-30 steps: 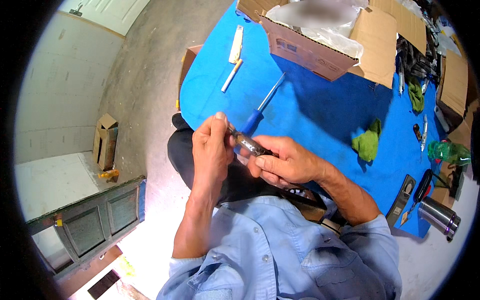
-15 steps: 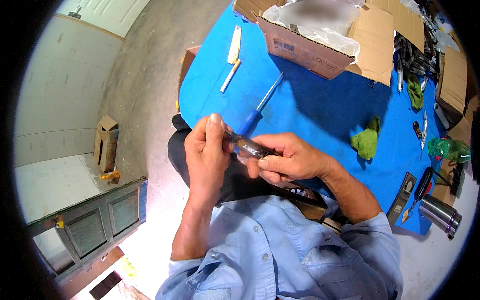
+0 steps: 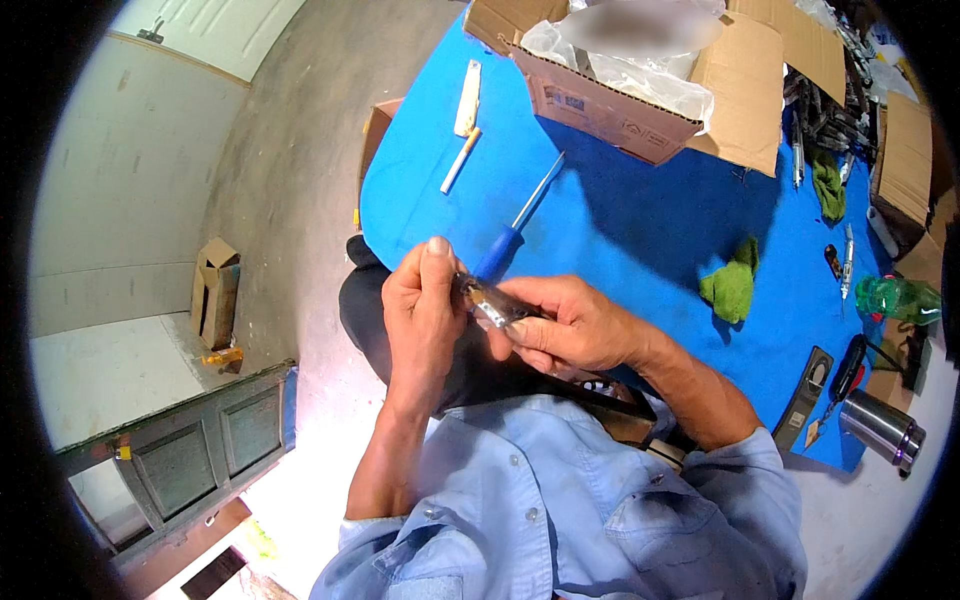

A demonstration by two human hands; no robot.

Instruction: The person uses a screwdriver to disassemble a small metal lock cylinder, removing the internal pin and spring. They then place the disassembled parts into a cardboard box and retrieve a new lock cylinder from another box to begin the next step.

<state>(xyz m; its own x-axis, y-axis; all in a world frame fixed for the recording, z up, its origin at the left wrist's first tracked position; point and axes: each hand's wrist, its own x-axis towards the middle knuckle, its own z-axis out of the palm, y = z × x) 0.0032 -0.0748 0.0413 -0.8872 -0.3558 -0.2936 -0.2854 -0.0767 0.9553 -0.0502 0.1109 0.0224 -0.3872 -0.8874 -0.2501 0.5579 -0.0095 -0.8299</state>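
Observation:
Between my two hands is a small, dark, elongated piece with a shiny metallic face; its exact kind I cannot make out. My left hand is closed at one end of it, thumb pointing up. Around the other end wrap the fingers of my right hand, with the thumb on top. Just beyond my hands, a screwdriver with a blue handle lies on the blue tabletop, its shaft pointing away to the upper right. Part of the held piece is hidden by my fingers.
An open cardboard box lined with clear plastic stands at the far side. A cigarette and a pale flat strip lie at the left. Rightward are a green cloth, a green bottle and a steel tumbler.
The held piece has turned in my fingers, so its shiny face now shows more. My hands stay close together in nearly the same place.

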